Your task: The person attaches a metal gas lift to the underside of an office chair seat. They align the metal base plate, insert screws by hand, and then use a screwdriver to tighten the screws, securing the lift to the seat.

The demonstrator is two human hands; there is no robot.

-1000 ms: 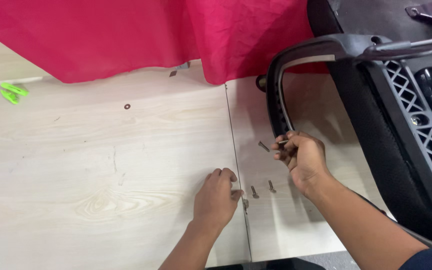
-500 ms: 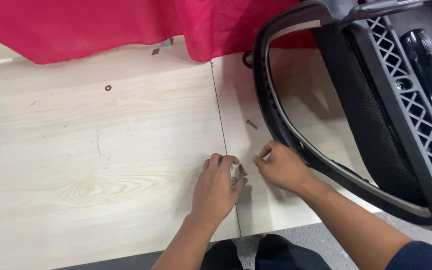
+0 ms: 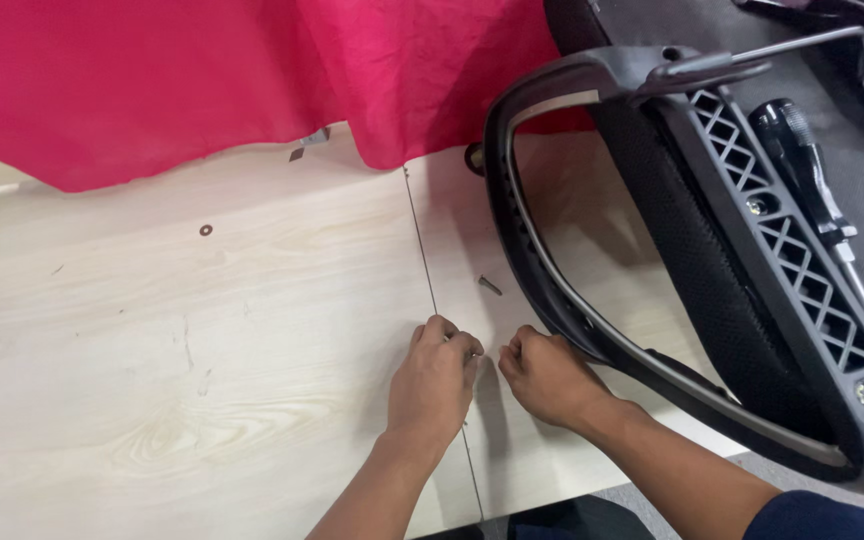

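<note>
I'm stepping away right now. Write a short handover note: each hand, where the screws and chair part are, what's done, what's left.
Left hand: closed, knuckles up, fingertips pinched on something small at the table seam; what it is cannot be made out.
Right hand: closed beside it, close to the left hand, just inside the black chair frame; contents hidden.
One loose screw lies on the light wooden table above the hands. A small washer sits far left, near the red cloth.
Done: chair frame lies across the table's right side.
Left: the loose screw and washer are not yet picked up.
</note>
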